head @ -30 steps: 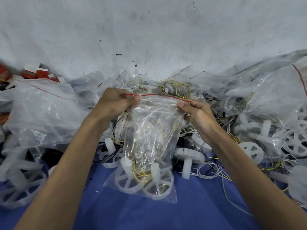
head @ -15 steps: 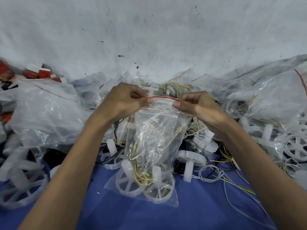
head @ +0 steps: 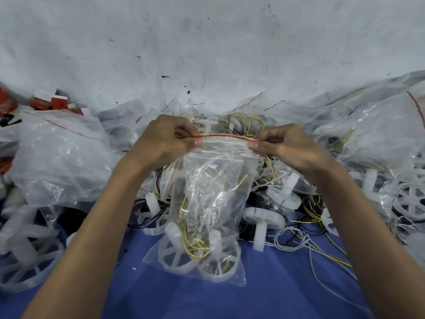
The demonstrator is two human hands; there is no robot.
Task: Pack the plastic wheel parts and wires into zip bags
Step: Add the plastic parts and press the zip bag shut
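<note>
A clear zip bag (head: pixel 213 192) with a red strip along its top hangs upright over the blue surface (head: pixel 207 300). Two white plastic wheels (head: pixel 177 254) and yellow and white wires lie at its bottom. My left hand (head: pixel 164 140) pinches the left end of the red zip strip. My right hand (head: pixel 284 145) pinches the right end. The strip is stretched nearly straight between them. Whether the seal is pressed shut along its length cannot be told.
Loose white wheels (head: pixel 264 218) and tangled yellow, white and black wires (head: pixel 310 229) lie to the right and behind. Large clear plastic bags (head: pixel 59 162) pile up left and right. Red and white boxes (head: pixel 51 101) sit at the far left by the white wall.
Both hands rose a little with the bag's top, and the right hand slid outward along the red strip, stretching it straighter.
</note>
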